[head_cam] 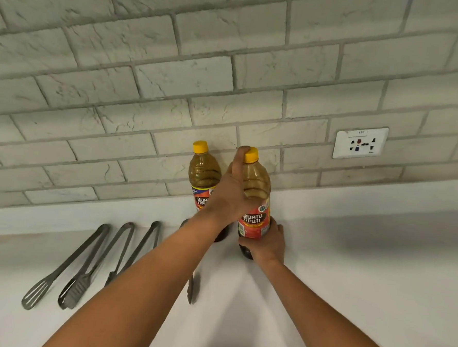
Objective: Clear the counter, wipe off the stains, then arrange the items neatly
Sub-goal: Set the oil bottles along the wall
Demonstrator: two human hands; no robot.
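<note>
Bottles stood side by side at the back of the table, close to the brick wall. You had both hands on the near bottle: your left hand was wrapped round its shoulder, thumb reaching up beside the yellow cap, and your right hand curled round its base. Neither hand had its fingers spread; both were closed round the plastic. The far bottle stood untouched just beside it, to the left.

You should have judged that bottle fairly heavy, since it looked well filled with liquid. Its thin plastic wall would likely give under a hard squeeze, and the glossy label could be slippery. The two-handed hold, low and high, seemed the safest one.

Room for moving lay mostly to your right, where the table ran bare below the socket. To your left, tongs lay in a row, and one more utensil sat partly hidden under your left forearm, so a sweep that way risked knocking them. I could not see the table's front edge.
</note>
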